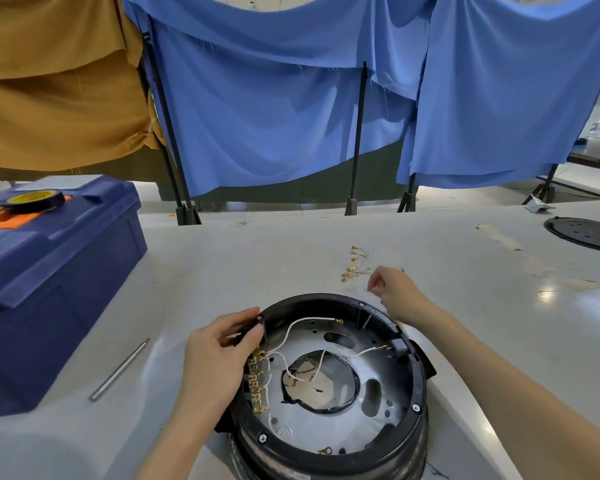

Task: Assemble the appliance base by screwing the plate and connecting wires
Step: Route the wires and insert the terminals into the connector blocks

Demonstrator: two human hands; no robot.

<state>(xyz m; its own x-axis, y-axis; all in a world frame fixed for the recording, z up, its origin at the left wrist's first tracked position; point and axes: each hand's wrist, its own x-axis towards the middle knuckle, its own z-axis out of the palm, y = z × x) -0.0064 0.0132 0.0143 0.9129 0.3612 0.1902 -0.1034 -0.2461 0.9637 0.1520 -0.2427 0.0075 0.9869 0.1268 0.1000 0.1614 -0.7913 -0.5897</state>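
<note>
- Looking down through the head camera, I saw the appliance base [326,300] standing on the white table [257,251], close to the near edge and right in front of me, open side up.
- Inside its black ring lay a silvery metal plate [326,429] with a large round opening in the middle.
- Several white wires [297,328] looped across the plate, and some dropped into the centre opening.
- A row of brass terminals [257,384] sat along the inner left side of the ring.
- My left hand [219,355] gripped the left rim of the base, thumb and fingers curled round a black boss there.
- My right hand [395,292] hovered just beyond the far right of the rim with fingers curled; I could not tell whether it pinched anything.
- A small scatter of loose terminals [354,268] lay on the table just beside that hand.
- Two hex screws [416,407] showed on the near part of the ring.
- A thin metal rod [118,370] lay on the table left of the base, between it and a blue toolbox [59,289].
- A roll of tape [33,199] rested on top of the toolbox.
- A black round cover [586,233] lay at the far right of the table.
- Blue cloth [291,98] and tan cloth [49,81] hung behind the table.
</note>
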